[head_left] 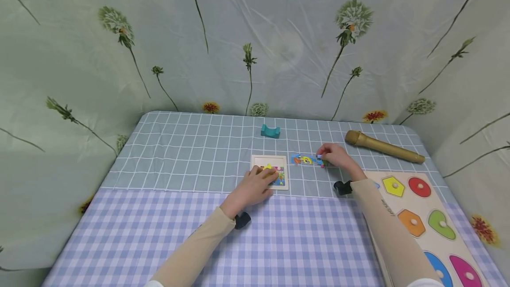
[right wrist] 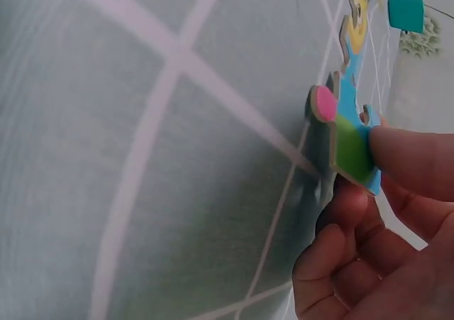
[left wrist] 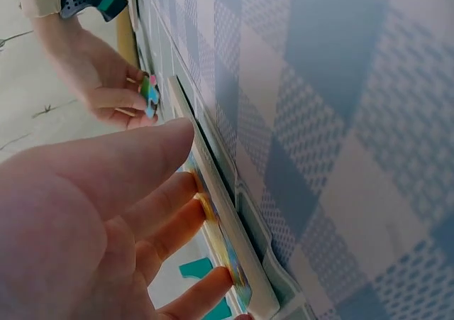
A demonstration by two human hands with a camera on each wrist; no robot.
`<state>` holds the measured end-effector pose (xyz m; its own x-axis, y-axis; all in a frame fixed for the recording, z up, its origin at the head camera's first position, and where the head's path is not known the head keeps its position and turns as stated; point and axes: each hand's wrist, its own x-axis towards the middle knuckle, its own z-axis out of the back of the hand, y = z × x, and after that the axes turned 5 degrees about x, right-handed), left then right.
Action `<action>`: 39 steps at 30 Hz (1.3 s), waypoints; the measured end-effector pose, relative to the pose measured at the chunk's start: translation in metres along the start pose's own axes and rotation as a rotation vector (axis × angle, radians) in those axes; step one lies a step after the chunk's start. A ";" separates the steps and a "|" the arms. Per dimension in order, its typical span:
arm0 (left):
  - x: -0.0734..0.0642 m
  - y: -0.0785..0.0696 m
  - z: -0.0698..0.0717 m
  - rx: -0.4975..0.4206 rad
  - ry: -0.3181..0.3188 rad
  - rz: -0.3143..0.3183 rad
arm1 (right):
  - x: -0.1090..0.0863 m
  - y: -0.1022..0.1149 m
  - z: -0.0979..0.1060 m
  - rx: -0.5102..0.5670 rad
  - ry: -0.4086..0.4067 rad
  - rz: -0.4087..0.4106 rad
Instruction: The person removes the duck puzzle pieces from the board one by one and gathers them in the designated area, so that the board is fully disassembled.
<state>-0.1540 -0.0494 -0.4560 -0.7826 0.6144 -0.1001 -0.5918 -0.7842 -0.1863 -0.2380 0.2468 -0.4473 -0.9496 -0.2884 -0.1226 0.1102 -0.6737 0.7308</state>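
Note:
My left hand (head_left: 253, 185) rests over a small wooden puzzle tray (head_left: 280, 160), its fingertips touching colourful pieces set in the lower part. In the left wrist view the fingers of that hand (left wrist: 92, 185) are extended and fairly relaxed along the tray's edge. To the right of the tray, my right hand (head_left: 336, 156) pinches a jigsaw piece between thumb and fingers. This jigsaw piece (right wrist: 355, 146) is green and blue with a pink knob, and it is tilted on edge. Loose jigsaw pieces (head_left: 306, 160), blue with yellow and orange, lie between tray and right hand.
Behind the tray stands a teal curved block (head_left: 270, 131). A gold microphone (head_left: 384, 146) lies at the back right. A large wooden shape board (head_left: 430, 207) with knobbed pieces sits under the right forearm. The table meets a flowered curtain (head_left: 287, 56) at the back.

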 end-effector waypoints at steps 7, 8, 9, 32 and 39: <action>-0.001 0.006 0.001 -0.059 0.025 -0.031 | 0.003 0.000 -0.006 -0.131 -0.012 0.019; -0.002 0.007 0.002 -0.072 0.031 -0.039 | 0.002 0.001 -0.006 -0.151 -0.012 0.023; -0.002 0.008 0.003 -0.085 0.038 -0.048 | 0.003 0.002 -0.007 -0.171 -0.013 0.023; -0.005 0.016 0.004 -0.098 0.047 -0.106 | -0.005 0.060 -0.062 0.022 0.129 0.225; -0.006 0.015 0.003 -0.092 0.003 -0.131 | -0.006 0.069 -0.080 -0.073 0.118 0.257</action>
<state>-0.1591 -0.0655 -0.4550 -0.6993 0.7112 -0.0720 -0.6685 -0.6864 -0.2863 -0.2014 0.1475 -0.4496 -0.8476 -0.5302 -0.0205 0.3672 -0.6141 0.6986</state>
